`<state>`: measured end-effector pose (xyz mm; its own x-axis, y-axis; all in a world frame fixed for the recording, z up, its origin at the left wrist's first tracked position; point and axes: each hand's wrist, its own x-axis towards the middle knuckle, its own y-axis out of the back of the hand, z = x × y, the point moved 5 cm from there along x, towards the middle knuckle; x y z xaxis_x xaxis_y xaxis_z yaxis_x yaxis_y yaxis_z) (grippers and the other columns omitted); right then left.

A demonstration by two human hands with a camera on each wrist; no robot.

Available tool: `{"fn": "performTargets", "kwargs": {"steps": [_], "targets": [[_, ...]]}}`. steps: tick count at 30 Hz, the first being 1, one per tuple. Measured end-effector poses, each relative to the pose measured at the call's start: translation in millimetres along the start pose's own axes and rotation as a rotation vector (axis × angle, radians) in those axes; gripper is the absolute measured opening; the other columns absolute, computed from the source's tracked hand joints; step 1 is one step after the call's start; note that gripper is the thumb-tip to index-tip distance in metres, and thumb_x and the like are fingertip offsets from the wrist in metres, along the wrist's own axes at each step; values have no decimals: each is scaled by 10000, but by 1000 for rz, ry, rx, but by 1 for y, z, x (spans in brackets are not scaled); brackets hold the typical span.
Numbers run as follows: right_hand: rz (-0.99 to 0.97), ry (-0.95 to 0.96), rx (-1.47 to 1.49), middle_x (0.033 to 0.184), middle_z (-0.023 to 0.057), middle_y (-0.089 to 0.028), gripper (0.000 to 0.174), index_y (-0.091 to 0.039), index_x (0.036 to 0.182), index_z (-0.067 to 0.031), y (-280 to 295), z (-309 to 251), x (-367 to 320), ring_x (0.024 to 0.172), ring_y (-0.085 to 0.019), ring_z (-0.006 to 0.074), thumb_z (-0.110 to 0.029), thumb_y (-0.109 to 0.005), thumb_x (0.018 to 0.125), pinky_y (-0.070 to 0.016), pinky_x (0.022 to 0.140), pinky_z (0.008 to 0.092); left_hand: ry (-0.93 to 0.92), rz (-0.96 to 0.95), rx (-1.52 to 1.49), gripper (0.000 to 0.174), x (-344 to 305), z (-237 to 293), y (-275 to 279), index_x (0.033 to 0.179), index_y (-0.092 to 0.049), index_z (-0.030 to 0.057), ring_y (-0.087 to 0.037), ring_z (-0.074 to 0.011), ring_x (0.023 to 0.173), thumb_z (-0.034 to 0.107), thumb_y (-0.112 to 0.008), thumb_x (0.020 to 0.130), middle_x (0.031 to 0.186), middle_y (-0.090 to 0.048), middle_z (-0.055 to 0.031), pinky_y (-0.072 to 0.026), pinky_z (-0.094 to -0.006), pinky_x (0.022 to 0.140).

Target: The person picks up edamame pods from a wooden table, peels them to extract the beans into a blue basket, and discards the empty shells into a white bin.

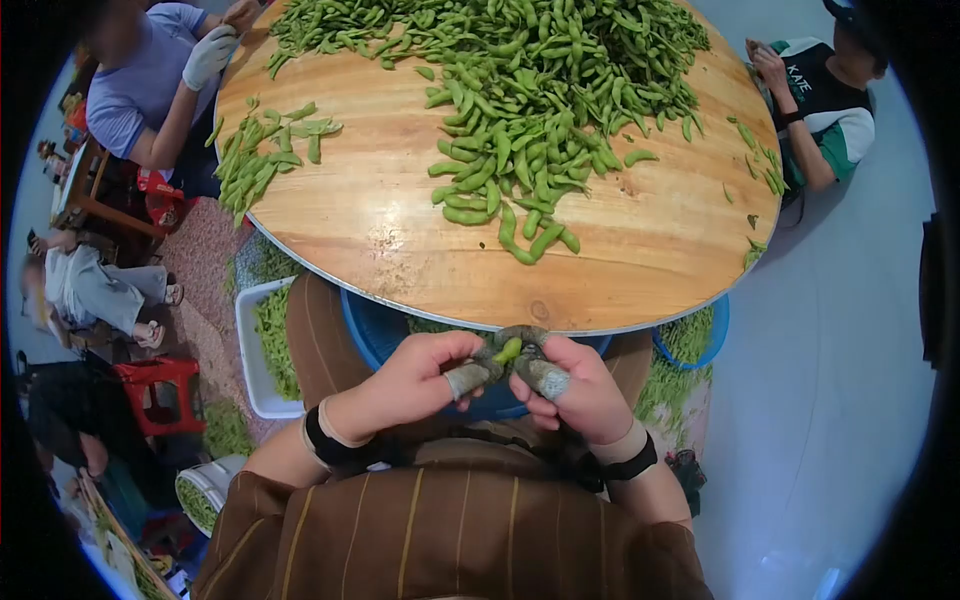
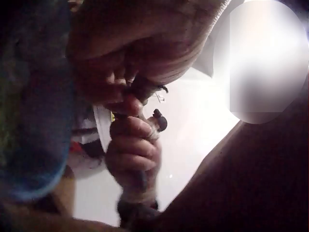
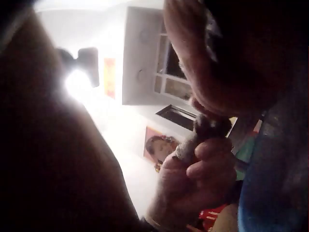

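Both hands meet in front of the table's near edge in the head view. Between their thumbs and forefingers, which wear grey-green wrappings, shows a green soybean pod. My left hand pinches it from the left, and my right hand pinches it from the right. Under the hands lies a blue basin, partly covered by the tabletop and hands. In the left wrist view the right hand has its fingers curled; in the right wrist view the left hand is dim, and the pod is hidden there.
The round wooden table bears a big heap of soybean pods and a smaller pile at left. Below stand a white tub and another blue basin with green contents. Other people sit left and right; a red stool stands left.
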<state>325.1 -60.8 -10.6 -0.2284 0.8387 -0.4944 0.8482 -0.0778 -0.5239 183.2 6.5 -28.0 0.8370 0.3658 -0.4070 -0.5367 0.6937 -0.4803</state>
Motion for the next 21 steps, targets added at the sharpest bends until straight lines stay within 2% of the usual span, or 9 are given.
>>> {"fn": "performTargets", "kwargs": {"steps": [1,2,3,5,8,12,14,17,21], "targets": [[63,49,-190,739,3,-541,113,-540,993,-42,2,1,1,510,-439,37,-74,-475,906,-344,421,185,-223,95,459,131,-2,12,0,952,-569,19,-544,-150,595,34,-590,824,758,-595,-67,-455,-259,556],[65,48,-184,739,3,-541,113,-540,993,-42,-1,2,2,510,-439,37,-74,-475,906,-344,421,185,-449,186,919,188,-7,23,-5,952,-566,17,-560,-203,586,16,-619,772,758,-597,-104,-467,-290,553],[60,60,-198,724,1,-540,95,-545,967,-39,-5,4,2,511,-448,41,-73,-484,902,-355,422,191,-444,182,922,188,-7,21,-4,952,-566,17,-560,-203,586,16,-619,772,758,-597,-104,-467,-290,553],[55,77,-209,708,-1,-538,79,-550,941,-36,-9,5,4,511,-457,45,-72,-494,898,-366,424,197,-634,301,1353,238,-11,23,-8,921,-582,-9,-590,-296,636,64,-689,721,748,-577,-158,-470,-345,552],[91,86,-253,713,0,-538,87,-549,941,-33,-8,6,5,514,-456,48,-62,-477,902,-379,430,201,-618,352,1421,260,-14,24,-12,943,-599,6,-582,-371,681,58,-683,703,770,-585,-190,-476,-357,562],[26,32,-24,731,3,-543,100,-545,976,-34,-2,19,6,524,-449,43,-75,-471,922,-373,429,196,-649,254,1156,185,-12,23,-9,972,-590,-4,-594,-269,629,68,-628,806,756,-605,-135,-471,-318,560],[14,5,34,739,4,-544,109,-542,998,-36,0,26,5,527,-447,42,-80,-472,927,-372,429,195,26,148,423,135,-9,2,-2,969,-576,-11,-561,-141,628,103,-521,923,763,-604,-53,-451,-263,561],[22,-12,74,745,5,-547,129,-533,1037,-37,5,31,3,526,-446,41,-90,-476,935,-369,426,192,81,31,185,211,-7,-16,4,986,-571,-13,-517,-69,668,147,-434,982,782,-580,4,-429,-212,586],[60,46,-90,767,8,-557,160,-521,1071,-35,13,35,4,531,-450,36,-99,-505,925,-372,427,187,60,16,231,204,-5,-19,3,986,-578,1,-525,-83,688,147,-436,980,785,-579,-10,-424,-211,588]]}}
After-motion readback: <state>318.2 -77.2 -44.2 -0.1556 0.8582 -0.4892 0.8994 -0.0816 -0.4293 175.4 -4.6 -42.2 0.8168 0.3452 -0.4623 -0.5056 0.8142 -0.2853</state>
